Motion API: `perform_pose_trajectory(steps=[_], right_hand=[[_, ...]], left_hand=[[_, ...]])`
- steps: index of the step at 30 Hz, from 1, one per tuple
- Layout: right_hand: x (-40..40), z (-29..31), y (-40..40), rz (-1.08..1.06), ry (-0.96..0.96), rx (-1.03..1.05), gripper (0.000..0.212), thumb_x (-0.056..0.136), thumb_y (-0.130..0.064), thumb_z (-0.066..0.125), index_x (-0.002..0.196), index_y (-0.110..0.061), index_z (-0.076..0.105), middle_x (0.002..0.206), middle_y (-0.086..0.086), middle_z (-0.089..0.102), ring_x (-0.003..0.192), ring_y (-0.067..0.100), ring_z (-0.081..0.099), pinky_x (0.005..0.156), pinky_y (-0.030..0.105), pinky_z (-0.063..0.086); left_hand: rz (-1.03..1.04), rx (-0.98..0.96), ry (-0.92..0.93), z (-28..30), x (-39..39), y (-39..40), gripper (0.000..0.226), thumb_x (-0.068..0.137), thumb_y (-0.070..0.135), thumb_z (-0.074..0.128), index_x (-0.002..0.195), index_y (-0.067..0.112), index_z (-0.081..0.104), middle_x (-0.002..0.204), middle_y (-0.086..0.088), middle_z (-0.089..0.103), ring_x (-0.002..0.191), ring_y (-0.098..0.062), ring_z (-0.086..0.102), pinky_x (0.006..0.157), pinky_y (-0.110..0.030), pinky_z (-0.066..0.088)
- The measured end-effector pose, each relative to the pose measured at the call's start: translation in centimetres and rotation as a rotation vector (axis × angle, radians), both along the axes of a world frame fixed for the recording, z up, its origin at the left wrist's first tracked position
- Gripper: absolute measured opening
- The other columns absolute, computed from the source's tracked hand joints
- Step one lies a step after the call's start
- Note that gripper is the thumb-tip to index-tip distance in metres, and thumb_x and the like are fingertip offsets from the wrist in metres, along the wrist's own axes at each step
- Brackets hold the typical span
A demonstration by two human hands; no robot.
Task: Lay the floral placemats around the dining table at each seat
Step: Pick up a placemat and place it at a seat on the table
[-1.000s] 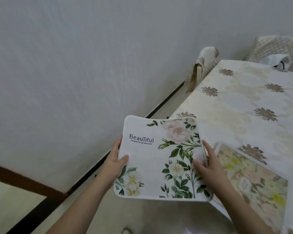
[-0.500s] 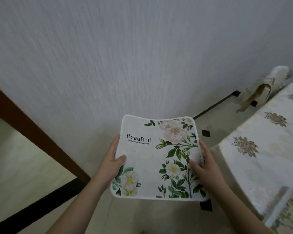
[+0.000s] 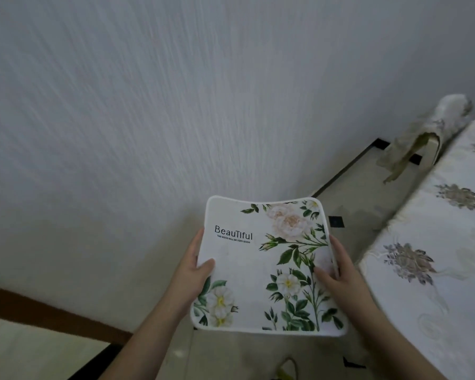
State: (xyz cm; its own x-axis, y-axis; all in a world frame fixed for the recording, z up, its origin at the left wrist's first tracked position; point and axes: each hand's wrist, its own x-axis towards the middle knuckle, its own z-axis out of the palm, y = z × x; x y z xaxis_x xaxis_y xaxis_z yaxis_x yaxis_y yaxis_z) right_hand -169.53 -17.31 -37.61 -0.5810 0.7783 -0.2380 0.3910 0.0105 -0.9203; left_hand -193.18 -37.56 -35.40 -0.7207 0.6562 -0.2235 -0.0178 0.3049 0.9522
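A white floral placemat (image 3: 261,267) printed with "Beautiful" and green-stemmed flowers hangs in the air over the floor, held flat between both hands. My left hand (image 3: 194,272) grips its left edge, thumb on top. My right hand (image 3: 337,270) grips the right edge, thumb pressed on the printed leaves. The dining table (image 3: 436,270), covered in a cream cloth with brown flower motifs, lies to the right of the placemat, apart from it.
A textured white wall (image 3: 176,119) fills the view ahead and to the left. A chair (image 3: 428,133) with a cream cover stands at the table's far end by the wall. Beige floor tiles (image 3: 368,187) run between wall and table.
The view has swung left and then steadied; the table with the laid placemat on it has slid toward the right edge. Both hands keep the same hold on the placemat.
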Motion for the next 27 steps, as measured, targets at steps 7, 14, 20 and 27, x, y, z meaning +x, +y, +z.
perform_pose_trajectory(steps=[7, 14, 20, 27], right_hand=[[0.3, 0.4, 8.2, -0.091, -0.03, 0.082, 0.076, 0.091, -0.018, 0.066, 0.151, -0.038, 0.023, 0.133, -0.01, 0.054, 0.099, -0.001, 0.063, 0.069, 0.017, 0.055], [0.0, 0.8, 12.5, -0.189, -0.044, 0.072, 0.076, 0.09, -0.018, 0.067, 0.151, -0.036, 0.024, 0.136, -0.008, 0.054, 0.104, 0.01, 0.064, 0.076, 0.027, 0.057], [-1.0, 0.5, 15.6, -0.288, -0.086, 0.082, 0.076, 0.089, -0.019, 0.067, 0.15, -0.039, 0.025, 0.137, -0.008, 0.054, 0.11, 0.017, 0.063, 0.089, 0.043, 0.056], [-4.5, 0.7, 19.5, -0.435, -0.086, 0.054, 0.076, 0.091, -0.023, 0.066, 0.147, -0.048, 0.021, 0.135, -0.008, 0.054, 0.101, 0.014, 0.067, 0.08, 0.044, 0.06]], left_hand=[[-0.108, -0.027, 0.053, 1.0, -1.9, 10.1, 0.068, 0.085, 0.017, 0.06, 0.14, 0.052, 0.04, 0.132, 0.013, 0.061, 0.113, -0.018, 0.066, 0.091, -0.046, 0.055], [-0.19, -0.034, 0.093, 1.1, -3.9, 16.9, 0.069, 0.09, 0.018, 0.062, 0.141, 0.055, 0.034, 0.137, 0.014, 0.055, 0.112, -0.013, 0.065, 0.091, -0.044, 0.056], [-0.278, -0.02, 0.014, -0.4, -6.3, 22.8, 0.068, 0.095, 0.01, 0.059, 0.139, 0.056, 0.037, 0.131, 0.009, 0.06, 0.103, -0.019, 0.07, 0.083, -0.047, 0.059], [-0.374, 0.051, -0.072, -0.9, -11.0, 30.7, 0.064, 0.093, 0.003, 0.059, 0.131, 0.052, 0.041, 0.125, 0.004, 0.063, 0.103, -0.021, 0.07, 0.082, -0.043, 0.06]])
